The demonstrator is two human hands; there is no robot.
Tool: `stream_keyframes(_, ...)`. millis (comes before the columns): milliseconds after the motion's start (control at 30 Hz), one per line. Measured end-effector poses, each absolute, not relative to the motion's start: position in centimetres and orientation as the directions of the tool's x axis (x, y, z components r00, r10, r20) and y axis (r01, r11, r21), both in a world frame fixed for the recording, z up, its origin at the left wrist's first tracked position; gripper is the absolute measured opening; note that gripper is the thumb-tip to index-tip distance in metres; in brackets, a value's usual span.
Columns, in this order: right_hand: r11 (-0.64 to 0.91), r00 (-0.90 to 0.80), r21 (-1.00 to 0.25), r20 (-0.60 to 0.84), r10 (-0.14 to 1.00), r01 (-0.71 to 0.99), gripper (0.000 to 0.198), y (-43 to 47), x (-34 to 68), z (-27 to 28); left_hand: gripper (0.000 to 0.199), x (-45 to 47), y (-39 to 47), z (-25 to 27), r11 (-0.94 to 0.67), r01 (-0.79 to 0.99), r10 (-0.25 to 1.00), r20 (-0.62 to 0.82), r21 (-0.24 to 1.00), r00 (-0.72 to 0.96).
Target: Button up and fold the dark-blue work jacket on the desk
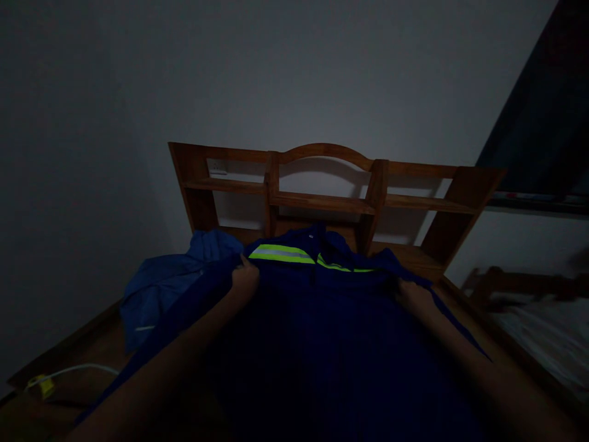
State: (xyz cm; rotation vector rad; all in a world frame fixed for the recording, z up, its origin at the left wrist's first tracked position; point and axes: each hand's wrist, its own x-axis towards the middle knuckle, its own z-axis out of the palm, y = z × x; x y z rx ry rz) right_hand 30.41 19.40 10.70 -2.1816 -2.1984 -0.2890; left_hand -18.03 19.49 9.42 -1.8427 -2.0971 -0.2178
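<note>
A dark blue work jacket [322, 331] with yellow-green and silver reflective bands is spread out in front of me, its collar toward the wooden headboard. My left hand [245, 277] is closed on the jacket at the left end of the reflective band. On the other side, my right hand [414, 296] grips the cloth near the right shoulder, its fingers partly lost in shadow. The sleeves hang out to both sides. Much of the lower jacket is too dark to make out.
Behind the jacket stands a wooden headboard [322, 201] with open shelves, against a pale wall. A lighter blue garment [159, 285] lies in a heap on the left. A white cable with a yellow object [43, 387] is at the lower left. Pale bedding [547, 331] shows at right.
</note>
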Motion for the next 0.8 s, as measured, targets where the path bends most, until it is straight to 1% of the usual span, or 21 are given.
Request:
stream_keyframes(33, 0.007, -0.043, 0.164, 0.217, 0.975, 0.986, 0.027, 18.1, 29.3, 11.2, 0.036, -16.8, 18.6, 9.9, 0.076, 0.989, 0.930, 0.366, -0.123, -0.026)
stream_keyframes(67, 0.050, -0.100, 0.186, 0.272, 0.957, 0.981, 0.027, 16.8, 28.0, 11.8, 0.036, -15.4, 17.7, 10.5, -0.012, 0.992, 0.930, 0.363, -0.125, 0.057)
stream_keyframes(100, 0.103, -0.153, 0.172, 0.310, 0.938, 0.980, 0.029, 15.6, 26.5, 12.5, 0.037, -13.9, 17.0, 11.0, -0.106, 0.988, 0.921, 0.362, -0.117, 0.142)
stream_keyframes(133, 0.161, -0.201, 0.143, 0.340, 0.919, 0.977, 0.030, 14.5, 24.9, 13.1, 0.038, -12.3, 16.4, 11.3, -0.249, 0.965, 0.895, 0.362, -0.083, 0.262)
stream_keyframes(167, 0.242, -0.265, 0.112, 0.334, 0.904, 0.964, 0.030, 13.4, 23.2, 13.7, 0.038, -10.8, 16.1, 11.4, -0.383, 0.923, 0.864, 0.341, -0.031, 0.370)
stream_keyframes(200, 0.312, -0.321, 0.079, 0.310, 0.895, 0.947, 0.029, 12.3, 21.6, 14.2, 0.038, -9.5, 16.0, 11.1, -0.482, 0.875, 0.832, 0.332, 0.038, 0.444)
stream_keyframes(267, 0.405, -0.397, 0.026, 0.268, 0.878, 0.914, 0.030, 10.2, 18.8, 14.5, 0.044, -7.4, 16.2, 9.8, -0.583, 0.799, 0.787, 0.346, 0.145, 0.511)
stream_keyframes(367, 0.455, -0.444, -0.005, 0.212, 0.871, 0.890, 0.038, 6.8, 16.4, 13.7, 0.059, -6.0, 17.3, 7.1, -0.619, 0.765, 0.756, 0.398, 0.178, 0.520)
stream_keyframes(467, 0.450, -0.444, -0.035, 0.113, 0.889, 0.892, 0.054, 3.5, 15.8, 11.8, 0.060, -5.8, 18.7, 5.5, -0.572, 0.792, 0.784, 0.423, 0.211, 0.454)
stream_keyframes(567, 0.373, -0.376, -0.110, -0.005, 0.927, 0.921, 0.049, 1.3, 16.0, 10.2, 0.058, -5.6, 20.0, 5.4, -0.491, 0.817, 0.842, 0.406, 0.303, 0.356)
stream_keyframes(633, 0.323, -0.343, -0.236, -0.049, 0.938, 0.917, 0.053, 0.3, 16.1, 9.8, 0.057, -5.4, 20.7, 5.6, -0.445, 0.798, 0.879, 0.367, 0.407, 0.303)
stream_keyframes(667, 0.311, -0.350, -0.334, -0.061, 0.935, 0.890, 0.052, -0.1, 16.0, 9.8, 0.056, -5.2, 21.0, 5.7, -0.428, 0.774, 0.893, 0.350, 0.467, 0.282)
stream_keyframes(700, 0.289, -0.359, -0.453, -0.074, 0.930, 0.844, 0.049, -0.6, 15.9, 9.9, 0.053, -5.1, 21.3, 5.7, -0.417, 0.740, 0.902, 0.343, 0.528, 0.264)
stream_keyframes(767, 0.196, -0.377, -0.688, -0.121, 0.918, 0.699, 0.043, -1.8, 15.5, 10.2, 0.045, -5.1, 21.6, 5.4, -0.416, 0.649, 0.905, 0.356, 0.637, 0.231)
stream_keyframes(800, 0.147, -0.393, -0.762, -0.150, 0.907, 0.630, 0.041, -2.4, 15.2, 10.3, 0.043, -5.2, 21.7, 5.1, -0.420, 0.596, 0.905, 0.363, 0.684, 0.221)
